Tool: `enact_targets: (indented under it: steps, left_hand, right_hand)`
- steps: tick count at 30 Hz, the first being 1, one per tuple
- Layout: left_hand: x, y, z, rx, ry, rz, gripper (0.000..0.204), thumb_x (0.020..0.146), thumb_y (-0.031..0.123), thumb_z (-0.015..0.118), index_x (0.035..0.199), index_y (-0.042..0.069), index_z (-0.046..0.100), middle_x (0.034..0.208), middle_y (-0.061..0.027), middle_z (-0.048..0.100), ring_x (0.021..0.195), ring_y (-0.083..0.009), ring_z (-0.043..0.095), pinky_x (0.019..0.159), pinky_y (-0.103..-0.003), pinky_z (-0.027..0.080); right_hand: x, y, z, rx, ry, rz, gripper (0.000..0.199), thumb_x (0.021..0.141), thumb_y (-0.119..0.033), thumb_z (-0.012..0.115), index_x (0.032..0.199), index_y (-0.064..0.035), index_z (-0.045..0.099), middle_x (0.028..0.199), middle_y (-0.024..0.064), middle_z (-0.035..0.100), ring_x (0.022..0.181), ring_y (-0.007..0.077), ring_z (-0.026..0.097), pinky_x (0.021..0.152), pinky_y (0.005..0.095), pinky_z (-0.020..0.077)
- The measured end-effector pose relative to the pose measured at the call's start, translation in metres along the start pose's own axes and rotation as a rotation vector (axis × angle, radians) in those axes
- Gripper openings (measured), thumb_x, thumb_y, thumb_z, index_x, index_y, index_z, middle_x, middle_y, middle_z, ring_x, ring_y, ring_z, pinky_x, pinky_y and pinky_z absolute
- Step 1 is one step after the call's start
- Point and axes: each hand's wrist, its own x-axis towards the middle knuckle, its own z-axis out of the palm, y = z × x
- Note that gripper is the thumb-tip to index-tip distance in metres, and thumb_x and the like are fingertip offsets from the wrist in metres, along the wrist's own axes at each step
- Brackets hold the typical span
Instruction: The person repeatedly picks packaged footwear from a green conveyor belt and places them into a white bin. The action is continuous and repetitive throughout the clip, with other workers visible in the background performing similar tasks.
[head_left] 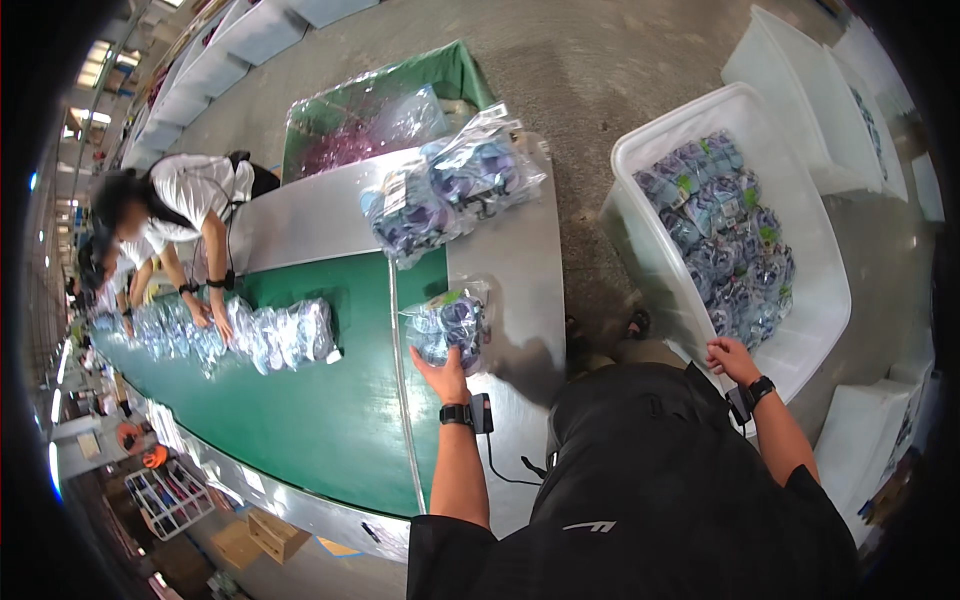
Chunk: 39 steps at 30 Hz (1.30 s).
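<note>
L hand [437, 374] holding clear bag [456, 318] (R hand [734, 361] nr wht tub [643, 245]).

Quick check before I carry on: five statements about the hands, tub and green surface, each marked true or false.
1. The left hand grips a clear package. True.
2. A row of wrapped items lies on the green surface. True.
3. The right hand is over the green surface. False: it is at the rim of the white tub.
4. Bagged items lie in the white tub. True.
5. Nobody else reaches over the green surface. False: a co-worker in a white top does.
</note>
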Motion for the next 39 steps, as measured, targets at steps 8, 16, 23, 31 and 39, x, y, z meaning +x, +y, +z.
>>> enact_targets:
  steps: [8,16,23,31,39]
  left_hand:
    - [-0.072,0.090,0.085,-0.308,-0.663,-0.084,0.079,0.081,-0.005,0.060,0.147,0.002,0.018,0.142,-0.0163,0.035,0.118,-0.0234,0.049,0.100,-0.034,0.042]
    - [-0.178,0.163,0.204,-0.168,-1.263,-0.086,0.075,0.083,-0.001,0.062,0.146,-0.001,0.021,0.134,-0.0161,0.045,0.119,-0.0223,0.049,0.102,-0.034,0.040]
    - [-0.236,0.171,0.252,0.021,-1.330,-0.152,0.061,0.091,0.007,0.054,0.146,0.008,0.027,0.127,-0.0104,0.050,0.104,-0.0148,0.055,0.080,-0.027,0.049]
    - [-0.204,0.106,0.238,0.455,-1.153,-0.151,0.050,0.092,0.015,0.059,0.135,-0.002,0.040,0.116,-0.0140,0.058,0.095,-0.0173,0.060,0.074,-0.028,0.052]
    - [-0.186,0.086,0.187,0.500,-0.983,-0.195,0.045,0.091,0.014,0.060,0.130,-0.003,0.044,0.100,-0.0102,0.062,0.083,-0.0138,0.061,0.063,-0.025,0.052]
  right_hand:
    - [-0.033,-0.092,0.008,0.122,-0.096,-0.298,0.037,0.093,-0.027,0.060,0.119,-0.0019,0.056,0.095,0.0041,0.064,0.082,0.0098,0.061,0.069,0.0240,0.0489]
    - [-0.060,-0.131,-0.007,0.381,-0.301,-0.306,0.062,0.091,-0.037,0.060,0.137,0.0003,0.041,0.124,0.0110,0.053,0.104,0.0164,0.057,0.086,0.0306,0.0490]
    - [-0.031,-0.050,-0.053,0.865,-0.227,-0.129,0.059,0.084,-0.027,0.065,0.132,0.0021,0.046,0.121,0.0113,0.055,0.109,0.0201,0.055,0.094,0.0340,0.0444]
    - [-0.006,0.085,-0.134,1.212,0.147,0.125,0.026,0.085,-0.038,0.058,0.093,-0.0134,0.062,0.086,0.0020,0.066,0.070,0.0153,0.064,0.054,0.0328,0.0499]
    - [0.009,0.191,-0.193,1.678,0.509,0.092,0.039,0.093,-0.038,0.052,0.113,-0.0047,0.054,0.096,0.0173,0.064,0.075,0.0289,0.065,0.055,0.0367,0.0534]
